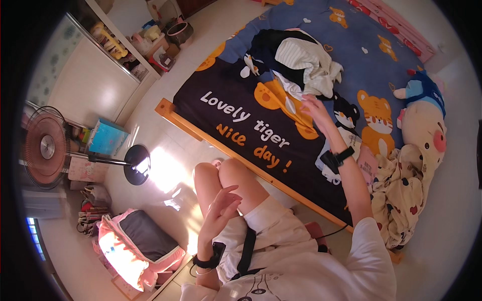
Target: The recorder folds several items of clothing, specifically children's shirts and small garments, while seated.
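My right hand [315, 113] is over the bed, fingers loosely bent and apart, with nothing seen in it. Its fingertips are beside the lower edge of a clothes pile: a cream ribbed garment [295, 54] lies on a black garment [263, 41], with white fabric [288, 84] below. Whether the fingertips touch the fabric cannot be told. My left hand [223, 207] hangs empty above my lap, its fingers apart and curved. Folded clothes, including a pink piece with writing [367, 163], lie on the printed bedspread [233, 139], partly behind my right forearm.
A wooden bed rail [263, 175] runs in front of my knees. Plush toys, one a pig [423, 131], and a crumpled patterned blanket [401, 192] line the right side. At left stand a fan [47, 146] and a pink-and-grey fabric storage bag [147, 235]. A cable hangs by the rail.
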`<state>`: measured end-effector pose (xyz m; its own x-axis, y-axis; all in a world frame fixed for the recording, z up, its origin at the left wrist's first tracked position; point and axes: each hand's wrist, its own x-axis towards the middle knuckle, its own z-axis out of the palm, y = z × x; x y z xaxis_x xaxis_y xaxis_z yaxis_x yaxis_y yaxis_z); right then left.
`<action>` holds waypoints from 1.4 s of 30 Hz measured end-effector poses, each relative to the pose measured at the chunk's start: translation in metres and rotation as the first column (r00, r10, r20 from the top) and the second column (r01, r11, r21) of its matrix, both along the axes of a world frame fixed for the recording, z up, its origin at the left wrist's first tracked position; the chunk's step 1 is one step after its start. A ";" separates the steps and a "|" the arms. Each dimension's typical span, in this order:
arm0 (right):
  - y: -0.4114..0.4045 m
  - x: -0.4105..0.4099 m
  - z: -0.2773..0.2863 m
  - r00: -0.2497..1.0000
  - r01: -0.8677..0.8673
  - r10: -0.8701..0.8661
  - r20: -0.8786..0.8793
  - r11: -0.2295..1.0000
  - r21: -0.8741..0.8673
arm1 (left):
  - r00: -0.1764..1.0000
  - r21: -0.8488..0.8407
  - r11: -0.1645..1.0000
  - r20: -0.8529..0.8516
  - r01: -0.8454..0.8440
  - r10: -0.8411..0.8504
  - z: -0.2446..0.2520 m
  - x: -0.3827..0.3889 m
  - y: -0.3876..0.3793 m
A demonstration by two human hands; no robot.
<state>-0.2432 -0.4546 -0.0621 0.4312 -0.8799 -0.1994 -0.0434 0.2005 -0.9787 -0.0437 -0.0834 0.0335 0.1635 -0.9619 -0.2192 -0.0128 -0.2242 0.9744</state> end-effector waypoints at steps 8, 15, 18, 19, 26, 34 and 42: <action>0.176 0.017 0.107 0.707 -0.671 0.680 0.197 0.732 -0.119 | 0.999 0.036 0.999 0.033 -0.016 0.015 0.006 -0.025 0.008; 0.282 0.031 0.132 0.255 -0.945 0.966 0.034 0.256 -0.205 | 0.957 -0.325 0.943 0.246 -0.067 0.153 -0.028 -0.020 0.034; 0.296 0.031 0.122 0.367 -0.907 0.930 -0.014 0.355 -0.225 | 0.929 -0.197 0.976 0.336 -0.094 0.157 -0.033 -0.012 0.045; 0.295 0.029 0.122 0.361 -0.910 0.933 -0.013 0.349 -0.224 | 0.941 -0.100 0.982 0.284 -0.161 0.183 -0.037 -0.010 0.049; 0.262 -0.006 0.068 0.655 -0.755 0.460 -0.599 0.431 -0.494 | 0.849 -0.135 0.890 0.267 -0.435 0.455 -0.001 -0.006 0.069; 0.279 0.005 0.054 0.569 -0.760 0.440 -0.694 0.603 -0.241 | 0.958 -0.005 0.960 0.063 -0.279 0.279 0.035 -0.017 0.092; 0.241 0.011 0.051 0.706 -0.645 0.447 -0.549 0.725 -0.240 | 0.919 -0.144 0.972 0.327 -0.184 0.222 0.029 -0.005 0.094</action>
